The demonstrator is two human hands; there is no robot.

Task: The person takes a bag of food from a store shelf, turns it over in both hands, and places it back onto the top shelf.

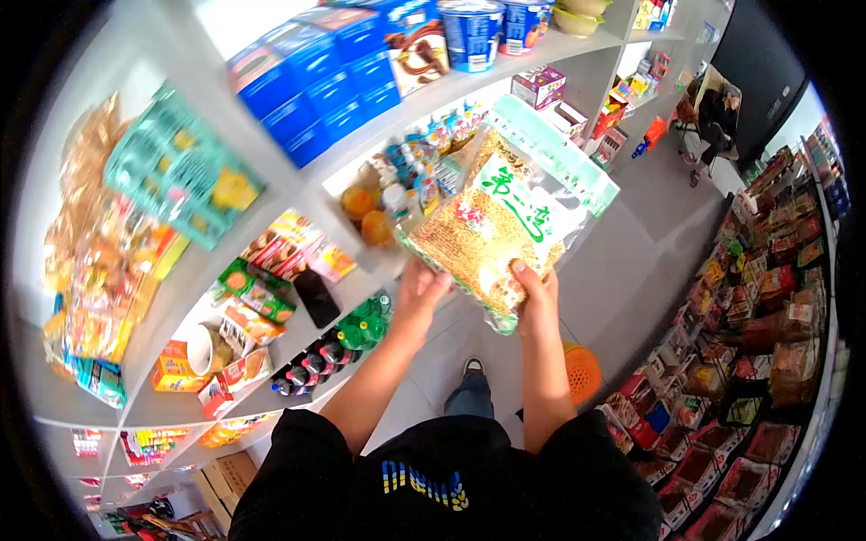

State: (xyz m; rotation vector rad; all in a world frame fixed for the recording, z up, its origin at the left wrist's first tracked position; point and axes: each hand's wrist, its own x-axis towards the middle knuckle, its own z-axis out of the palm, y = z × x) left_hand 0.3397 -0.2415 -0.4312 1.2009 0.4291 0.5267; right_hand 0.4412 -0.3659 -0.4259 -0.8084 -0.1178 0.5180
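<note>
A clear plastic bag of golden, grain-like food (465,230) with green lettering and a pale green top strip is held up in front of me, tilted. My left hand (420,296) grips its lower left edge, with the fingers partly hidden under the bag. At the lower right corner my right hand (538,302) is closed on it, thumb pressed on the front and the other fingers behind. Just beyond the bag, on the shelf, stand orange-filled jars (359,202) and small blue-and-white packets (417,167).
Grey shelves on my left carry blue boxes (311,86), blue tubs (471,36), a teal basket (171,171), a dark phone-like object (316,298) and bottles (316,365). An orange basket (582,373) is on the floor. Packaged goods (722,379) line the right; a seated person (713,117) is farther off.
</note>
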